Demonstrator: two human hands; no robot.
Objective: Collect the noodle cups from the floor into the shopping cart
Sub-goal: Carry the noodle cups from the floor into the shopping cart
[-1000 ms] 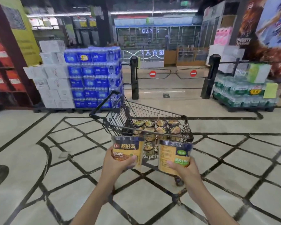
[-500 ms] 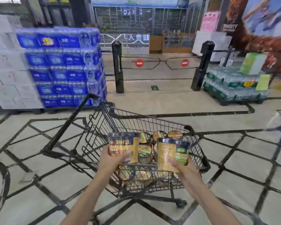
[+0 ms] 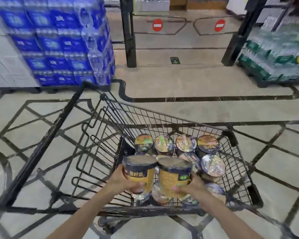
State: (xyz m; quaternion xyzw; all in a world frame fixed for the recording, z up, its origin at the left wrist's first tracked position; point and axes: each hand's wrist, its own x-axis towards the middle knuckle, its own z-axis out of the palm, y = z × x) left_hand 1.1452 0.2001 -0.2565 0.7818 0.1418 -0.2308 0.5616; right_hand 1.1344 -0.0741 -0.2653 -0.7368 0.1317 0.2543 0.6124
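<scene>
Head view — two noodle cups held over the shopping cart (image 3: 162, 118).
Left hand (image 3: 121, 181) grips one yellow cup (image 3: 138, 173), right hand (image 3: 191, 186) the other cup (image 3: 174, 178) — touching, above cups in the basket.

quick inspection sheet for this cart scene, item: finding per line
surface: pale tiled floor with dark inlaid lines
job's things: black wire shopping cart holds a batch of noodle cups standing lids up; no cups visible on the floor
hands: left hand holds a yellow cup, right hand holds a second yellow cup, both over the basket, cups touching
clutter: nothing seen
cables: nothing seen
surroundings: stacked blue water packs far left, green-labelled packs far right, gate with two no-entry signs ahead
</scene>
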